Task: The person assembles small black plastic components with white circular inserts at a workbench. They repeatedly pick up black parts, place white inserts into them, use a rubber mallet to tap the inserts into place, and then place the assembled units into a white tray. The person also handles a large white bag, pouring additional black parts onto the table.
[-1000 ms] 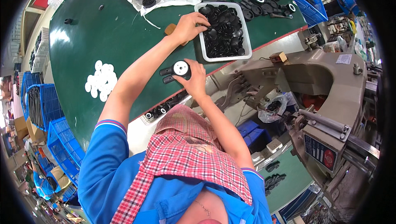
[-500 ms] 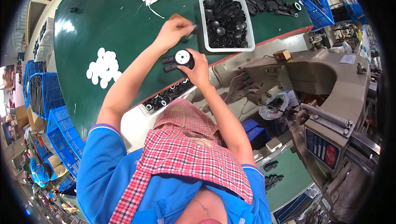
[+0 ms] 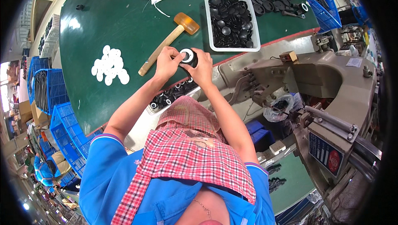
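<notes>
While right hand (image 3: 202, 70) grips part (image 3: 190, 57), seemingly steadying it | left hand (image 3: 167, 64): fingers at top, hold unclear | mallet (image 3: 166, 45): within reach

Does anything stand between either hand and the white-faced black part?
Nothing visible does: the right hand holds the white-faced black part, and the left hand has its fingertips right at it. The mallet lies beside the left hand, not between.

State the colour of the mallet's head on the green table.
The mallet's head is amber-orange, best seen in the head camera view, the only one given.
</notes>
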`<state>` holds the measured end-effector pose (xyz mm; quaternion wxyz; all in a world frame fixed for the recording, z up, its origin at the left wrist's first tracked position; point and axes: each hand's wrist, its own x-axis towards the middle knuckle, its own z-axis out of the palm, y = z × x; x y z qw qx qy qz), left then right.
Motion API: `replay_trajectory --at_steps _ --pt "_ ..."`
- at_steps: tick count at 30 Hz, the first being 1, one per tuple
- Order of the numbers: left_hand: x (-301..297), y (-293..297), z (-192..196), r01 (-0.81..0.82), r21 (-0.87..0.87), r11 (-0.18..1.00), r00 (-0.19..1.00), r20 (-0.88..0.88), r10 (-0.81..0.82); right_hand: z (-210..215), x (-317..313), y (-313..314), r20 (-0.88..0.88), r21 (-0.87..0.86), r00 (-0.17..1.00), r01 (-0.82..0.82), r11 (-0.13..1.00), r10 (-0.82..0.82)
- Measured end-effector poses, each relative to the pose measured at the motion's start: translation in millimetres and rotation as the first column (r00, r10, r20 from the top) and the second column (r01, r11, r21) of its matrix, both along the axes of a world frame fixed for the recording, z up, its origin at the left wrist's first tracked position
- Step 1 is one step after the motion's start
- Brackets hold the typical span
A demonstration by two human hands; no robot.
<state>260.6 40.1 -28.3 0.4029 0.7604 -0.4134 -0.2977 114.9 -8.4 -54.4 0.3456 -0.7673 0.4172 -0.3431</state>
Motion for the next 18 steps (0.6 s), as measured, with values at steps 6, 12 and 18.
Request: replay_trajectory --at_steps 6,12,18 --pt "0.8 -8.1 -0.7 0.077 0.005 0.997 0.980 0.183 -0.076 0.1 0.7 0.2 0.011 -0.019 1.000 -0.003 1.000 0.004" --pt "29.5 -43.0 32.9 0.410 0.427 0.806 0.823 0.208 -0.528 5.9 -0.1 -3.1 -0.032 0.009 0.999 -0.028 1.000 0.028" --pt "31.4 -50.4 50.5 0.237 0.227 0.945 0.746 0.581 -0.327 2.7 -3.5 -3.8 -0.045 0.010 0.998 -0.037 0.999 0.037"
